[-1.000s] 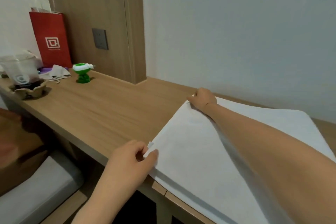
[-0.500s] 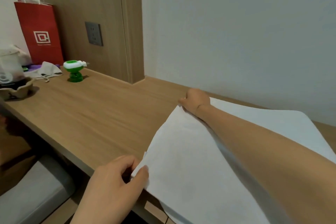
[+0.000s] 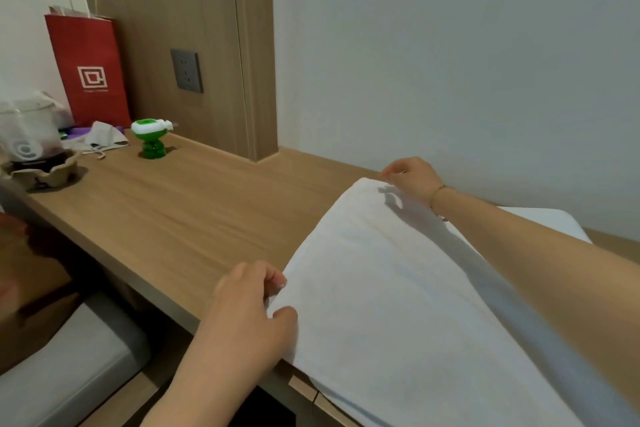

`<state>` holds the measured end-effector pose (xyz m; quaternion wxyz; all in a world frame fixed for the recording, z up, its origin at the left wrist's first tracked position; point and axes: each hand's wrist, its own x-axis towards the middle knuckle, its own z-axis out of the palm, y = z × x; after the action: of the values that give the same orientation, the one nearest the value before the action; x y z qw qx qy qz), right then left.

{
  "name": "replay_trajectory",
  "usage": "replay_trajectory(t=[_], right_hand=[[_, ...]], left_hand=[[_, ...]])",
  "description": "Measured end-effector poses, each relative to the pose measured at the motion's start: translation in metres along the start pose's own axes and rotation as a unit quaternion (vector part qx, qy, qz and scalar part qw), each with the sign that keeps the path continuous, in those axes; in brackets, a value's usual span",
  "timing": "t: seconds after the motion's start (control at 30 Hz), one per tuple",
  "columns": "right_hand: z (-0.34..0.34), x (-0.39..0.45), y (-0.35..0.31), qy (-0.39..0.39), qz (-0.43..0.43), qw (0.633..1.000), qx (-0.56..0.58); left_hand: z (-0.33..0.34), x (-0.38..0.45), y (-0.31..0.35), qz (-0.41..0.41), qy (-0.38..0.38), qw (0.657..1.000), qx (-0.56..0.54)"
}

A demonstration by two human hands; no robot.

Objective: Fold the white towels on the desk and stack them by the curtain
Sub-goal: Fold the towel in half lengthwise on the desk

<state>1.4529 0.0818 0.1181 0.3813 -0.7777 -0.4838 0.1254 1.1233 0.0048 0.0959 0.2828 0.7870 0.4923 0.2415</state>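
Note:
A white towel point(image 3: 398, 288) lies spread over the right part of the wooden desk point(image 3: 194, 215), its near end hanging past the front edge. My left hand point(image 3: 252, 315) pinches the towel's near left corner between thumb and fingers. My right hand point(image 3: 412, 177) reaches across to the far left corner by the wall, fingers curled at the towel's far edge, casting a shadow on the cloth. My right forearm crosses above the towel. No curtain is in view.
At the desk's far left stand a red paper bag point(image 3: 90, 69), a green toy point(image 3: 150, 139), a crumpled cloth point(image 3: 102, 139) and a plastic cup in a cardboard holder point(image 3: 34, 156). A wall socket point(image 3: 187, 71) sits on the wood panel. A grey cushion point(image 3: 59, 367) lies below.
My right hand has shifted a little farther toward the wall at the towel's far corner. My left hand keeps its pinch on the near corner. The view has swung slightly.

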Motion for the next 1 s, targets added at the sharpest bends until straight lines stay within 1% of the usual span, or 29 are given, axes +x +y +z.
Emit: replay_trajectory(t=[0.03,0.17,0.27,0.3,0.4,0.47,0.57,0.63,0.73,0.8,0.83,0.9,1.0], right_hand=[[-0.004,0.001,0.002,0.014,0.003,1.000,-0.005],[-0.001,0.010,0.012,-0.020,0.056,0.998,-0.031],[0.011,0.016,0.018,-0.011,0.068,0.996,-0.055],[0.015,0.018,0.020,-0.007,0.063,0.996,-0.056],[0.021,0.022,0.025,0.015,0.038,0.998,-0.039],[0.020,0.024,0.025,0.011,0.036,0.999,-0.015],[0.015,0.028,0.025,-0.012,0.035,0.998,-0.047],[0.010,0.028,0.024,-0.023,0.024,0.998,-0.058],[0.006,0.026,0.023,-0.029,-0.001,1.000,-0.009],[0.004,0.026,0.022,-0.009,-0.013,0.999,0.043],[0.003,0.026,0.022,-0.004,-0.017,0.999,0.050],[0.006,0.027,0.024,-0.015,-0.030,0.999,0.020],[0.013,0.033,0.024,-0.036,-0.028,0.999,-0.022]], left_hand=[[0.001,0.009,0.003,0.006,-0.003,1.000,0.005],[0.009,0.067,0.027,0.040,-0.005,0.997,0.067],[0.031,0.093,0.037,0.030,-0.028,0.997,0.072],[0.040,0.095,0.033,0.025,-0.018,0.998,0.057],[0.055,0.087,0.016,0.034,0.057,0.998,0.000],[0.056,0.088,0.011,0.045,0.077,0.996,-0.010],[0.054,0.089,0.013,0.053,0.070,0.996,-0.008],[0.053,0.087,0.013,0.048,0.062,0.996,-0.031],[0.050,0.087,0.013,0.021,0.052,0.995,-0.087],[0.049,0.088,0.013,0.000,0.042,0.989,-0.141],[0.050,0.089,0.012,-0.011,0.036,0.984,-0.172],[0.051,0.090,0.011,-0.023,0.027,0.977,-0.209],[0.052,0.090,0.009,-0.021,0.023,0.979,-0.203]])
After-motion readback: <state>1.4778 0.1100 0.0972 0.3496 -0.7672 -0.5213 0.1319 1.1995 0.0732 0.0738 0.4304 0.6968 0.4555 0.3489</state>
